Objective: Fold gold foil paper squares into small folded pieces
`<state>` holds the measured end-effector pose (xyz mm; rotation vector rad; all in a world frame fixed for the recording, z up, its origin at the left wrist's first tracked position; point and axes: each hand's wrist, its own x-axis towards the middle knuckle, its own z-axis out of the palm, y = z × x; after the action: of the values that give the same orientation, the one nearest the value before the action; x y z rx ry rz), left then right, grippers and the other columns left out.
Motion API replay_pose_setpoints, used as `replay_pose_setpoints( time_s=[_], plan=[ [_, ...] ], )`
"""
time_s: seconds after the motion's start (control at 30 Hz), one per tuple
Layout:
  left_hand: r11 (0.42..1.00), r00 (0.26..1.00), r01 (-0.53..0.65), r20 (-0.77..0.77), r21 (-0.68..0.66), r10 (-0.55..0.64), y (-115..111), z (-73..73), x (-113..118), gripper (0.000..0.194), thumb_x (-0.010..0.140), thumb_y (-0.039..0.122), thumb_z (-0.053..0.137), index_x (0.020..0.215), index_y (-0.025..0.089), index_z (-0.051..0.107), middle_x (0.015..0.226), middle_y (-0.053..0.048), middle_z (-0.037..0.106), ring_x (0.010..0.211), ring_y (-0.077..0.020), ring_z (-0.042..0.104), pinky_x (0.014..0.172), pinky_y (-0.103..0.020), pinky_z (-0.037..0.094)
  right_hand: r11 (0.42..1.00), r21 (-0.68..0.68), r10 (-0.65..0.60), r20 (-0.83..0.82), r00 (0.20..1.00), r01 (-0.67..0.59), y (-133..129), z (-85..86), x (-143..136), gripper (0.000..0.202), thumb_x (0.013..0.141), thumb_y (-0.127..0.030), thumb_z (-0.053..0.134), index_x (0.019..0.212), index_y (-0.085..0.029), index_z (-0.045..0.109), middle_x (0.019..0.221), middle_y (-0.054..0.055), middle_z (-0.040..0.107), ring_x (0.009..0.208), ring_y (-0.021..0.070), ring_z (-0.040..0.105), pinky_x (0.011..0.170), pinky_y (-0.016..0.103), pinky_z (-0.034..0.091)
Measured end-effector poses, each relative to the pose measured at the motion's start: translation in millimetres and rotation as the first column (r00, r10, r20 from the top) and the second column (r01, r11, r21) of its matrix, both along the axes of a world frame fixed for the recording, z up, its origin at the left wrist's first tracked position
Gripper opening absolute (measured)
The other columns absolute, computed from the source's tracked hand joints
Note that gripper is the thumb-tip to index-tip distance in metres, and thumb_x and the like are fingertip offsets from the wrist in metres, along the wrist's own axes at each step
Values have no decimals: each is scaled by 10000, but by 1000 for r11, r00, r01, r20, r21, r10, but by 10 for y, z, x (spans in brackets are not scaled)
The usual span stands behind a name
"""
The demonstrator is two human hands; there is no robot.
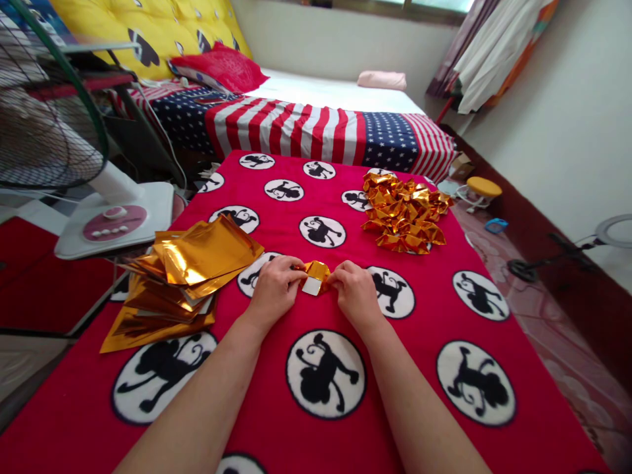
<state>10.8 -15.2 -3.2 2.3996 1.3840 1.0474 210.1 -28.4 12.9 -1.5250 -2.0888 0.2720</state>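
Note:
A small folded piece of gold foil paper (317, 270) with a white patch showing lies between my hands at the middle of the table. My left hand (277, 288) pinches its left end, fingers closed. Its right end is in the closed fingers of my right hand (354, 289). To the left, a loose stack of flat gold foil sheets (207, 253) rests on the cloth. Several folded gold foil pieces (402, 214) are heaped at the far right of the table.
A red cloth (409, 395) with black monkey prints covers the table. A fan (116, 214) stands close to its left edge. Beyond it is a bed (316, 128). On the floor at the right are a yellow stool (484, 187) and a black stand (555, 253).

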Motion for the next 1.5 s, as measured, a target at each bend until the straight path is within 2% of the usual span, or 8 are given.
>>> replay_pose_setpoints(
  time_s=[0.13,0.33,0.57,0.67,0.8,1.03,1.27,1.5],
  plan=[
    [997,997,66,45,-36,-64,31,-23,-22,210,802,67,593,841,205,746,901,-39,728,869,-188,642,829,-363,498,999,30,12,-21,1000,-11,3,-22,3,216,790,-22,580,741,-197,698,851,27,661,823,173,605,717,296,387],
    [992,993,97,69,-78,-91,10,41,-62,203,817,97,586,889,197,749,938,-55,738,885,-195,661,835,-355,527,998,60,23,-28,999,-21,-2,-32,17,202,788,-21,583,791,-187,699,880,26,682,840,175,621,747,305,398],
    [967,972,231,64,-110,-225,-7,96,-128,265,823,66,561,947,201,752,1011,-62,738,954,-200,661,898,-363,528,997,39,70,-62,996,-68,2,-25,115,225,833,-45,566,817,-202,726,919,31,689,849,170,624,778,308,440],
    [968,973,227,68,-107,-221,-2,86,-114,237,822,70,582,935,190,751,995,-64,740,944,-201,654,891,-371,527,993,24,115,-111,987,-113,-35,-19,159,176,807,-88,634,895,-208,727,977,39,673,893,181,614,808,314,464],
    [978,981,177,101,-114,-166,-7,63,-71,166,807,106,643,910,183,749,964,-65,741,922,-200,652,870,-369,529,991,30,131,-136,982,-128,-101,-25,176,232,762,-144,721,982,-218,718,1031,46,658,957,205,596,861,350,471],
    [980,978,173,135,-95,-159,-13,37,-58,147,818,142,653,911,204,748,948,-62,739,908,-201,657,851,-367,530,994,86,78,-188,979,-63,-87,-129,130,125,868,-194,626,901,-230,742,948,50,679,891,191,610,822,344,473],
    [977,975,191,132,-99,-177,-3,46,-70,155,812,136,647,905,204,750,959,-65,729,911,-195,651,850,-360,527,995,70,-63,-152,986,75,-87,-109,28,82,826,-162,658,815,-224,710,899,21,667,842,174,595,787,305,447],
    [978,979,178,124,-110,-164,-12,59,-61,165,800,111,640,887,197,751,943,-62,730,900,-193,651,843,-353,529,997,70,-18,-124,992,27,-78,-86,15,146,843,-124,614,778,-213,710,916,33,656,852,176,589,786,301,449]
  ],
)
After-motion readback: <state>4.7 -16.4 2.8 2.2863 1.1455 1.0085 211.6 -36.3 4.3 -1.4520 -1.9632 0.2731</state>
